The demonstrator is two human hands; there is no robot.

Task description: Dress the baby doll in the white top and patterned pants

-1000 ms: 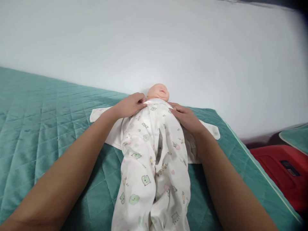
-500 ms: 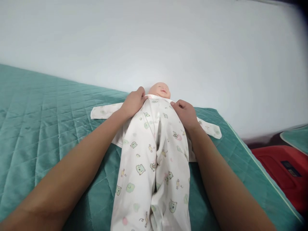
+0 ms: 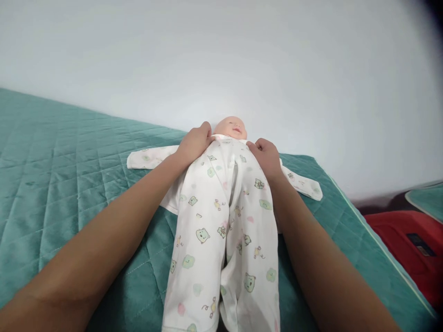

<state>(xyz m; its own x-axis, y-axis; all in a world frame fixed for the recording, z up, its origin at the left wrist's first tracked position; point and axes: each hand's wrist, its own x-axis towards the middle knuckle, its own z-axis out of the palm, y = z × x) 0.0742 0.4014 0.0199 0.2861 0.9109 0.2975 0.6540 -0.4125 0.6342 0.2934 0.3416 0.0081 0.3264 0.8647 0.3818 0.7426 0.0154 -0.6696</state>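
A doll lies on its back, its head (image 3: 231,127) near the wall. White printed baby pants (image 3: 204,221) cover its front from just under the chin, the two legs reaching toward me. Beneath them a white printed top (image 3: 148,158) shows, its sleeves spread to both sides. My left hand (image 3: 196,140) is closed on the pants' upper left corner, beside the doll's neck. At the upper right corner my right hand (image 3: 265,156) pinches the same edge. The doll's body and arms are hidden under the cloth.
A green quilted cover (image 3: 69,170) lies under everything, its piped edge running down the right. Behind it rises a pale wall (image 3: 221,55). A red plastic object with a dark label (image 3: 391,230) stands low at the right, beside another green padded piece (image 3: 427,200).
Both hands keep their hold, with the pants' top edge slightly higher in view. The pants' legs have shifted slightly and look a little more spread.
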